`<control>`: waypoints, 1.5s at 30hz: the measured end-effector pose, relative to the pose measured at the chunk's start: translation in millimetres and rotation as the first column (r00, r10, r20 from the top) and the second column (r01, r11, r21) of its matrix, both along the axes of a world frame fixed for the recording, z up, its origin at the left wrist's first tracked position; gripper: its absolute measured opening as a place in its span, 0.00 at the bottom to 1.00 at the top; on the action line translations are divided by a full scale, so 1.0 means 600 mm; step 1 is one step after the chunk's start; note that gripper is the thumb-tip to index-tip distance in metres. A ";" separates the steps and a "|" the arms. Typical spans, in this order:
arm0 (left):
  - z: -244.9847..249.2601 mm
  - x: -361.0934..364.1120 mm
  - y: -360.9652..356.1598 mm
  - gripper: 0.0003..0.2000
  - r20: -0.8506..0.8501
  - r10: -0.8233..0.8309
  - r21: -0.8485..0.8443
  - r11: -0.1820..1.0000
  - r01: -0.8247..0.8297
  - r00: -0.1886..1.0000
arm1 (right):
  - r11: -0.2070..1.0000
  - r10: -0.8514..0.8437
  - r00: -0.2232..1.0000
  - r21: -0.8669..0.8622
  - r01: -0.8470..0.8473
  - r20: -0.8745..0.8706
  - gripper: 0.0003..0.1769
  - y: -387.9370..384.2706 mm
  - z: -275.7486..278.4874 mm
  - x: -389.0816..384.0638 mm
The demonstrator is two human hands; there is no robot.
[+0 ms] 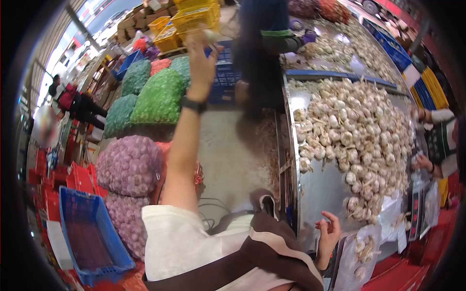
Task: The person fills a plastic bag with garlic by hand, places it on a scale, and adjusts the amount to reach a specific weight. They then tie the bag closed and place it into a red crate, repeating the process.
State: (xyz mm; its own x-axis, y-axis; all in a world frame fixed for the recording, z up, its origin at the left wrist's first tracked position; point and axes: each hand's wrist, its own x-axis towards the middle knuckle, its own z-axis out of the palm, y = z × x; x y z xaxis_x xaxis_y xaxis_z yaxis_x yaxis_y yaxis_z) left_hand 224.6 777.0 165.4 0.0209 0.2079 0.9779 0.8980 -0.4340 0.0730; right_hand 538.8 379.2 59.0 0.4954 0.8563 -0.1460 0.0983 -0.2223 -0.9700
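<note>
My left hand [201, 68], with a dark watch on the wrist, reaches far forward over the aisle. Its fingers are spread and somewhat blurred. A pale, smeared round thing like a garlic bulb [210, 36] shows at the fingertips, in front of the yellow crates [196, 18]. My right hand [330, 236] hovers at the near edge of the metal table [320, 194], fingers apart and slightly bent, holding nothing. Beside it, a clear plastic bag [358, 257] with a few garlic bulbs lies on a tray. A large heap of garlic bulbs [359, 131] covers much of the table.
Full mesh sacks of garlic [158, 99] and purple-looking sacks [130, 167] line the left side. A blue crate [97, 235] stands near left. A person in dark clothes [262, 58] is close ahead; another person [439, 140] works across the table near a scale [416, 211].
</note>
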 end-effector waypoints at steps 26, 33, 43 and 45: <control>0.186 0.526 -0.434 0.25 -0.196 -0.704 0.200 -0.710 0.675 -0.683 | 0.992 -0.098 0.387 0.120 -0.035 0.917 0.23 -0.338 0.537 0.069; 0.177 0.559 -0.433 0.21 -0.046 -0.669 -0.079 -0.738 0.670 -0.742 | 0.931 -0.317 0.480 0.174 0.320 0.818 0.14 -0.322 0.419 -0.020; -0.257 0.703 -0.461 0.20 0.275 -0.961 -0.889 -0.268 0.371 -0.036 | 0.659 -0.106 0.788 -0.550 0.512 0.607 0.21 -0.323 -0.064 -0.051; -0.304 0.715 -0.481 0.27 0.223 -0.975 -0.922 -0.210 0.324 0.004 | 0.581 -0.068 0.777 -0.608 0.541 0.626 0.25 -0.304 -0.075 -0.052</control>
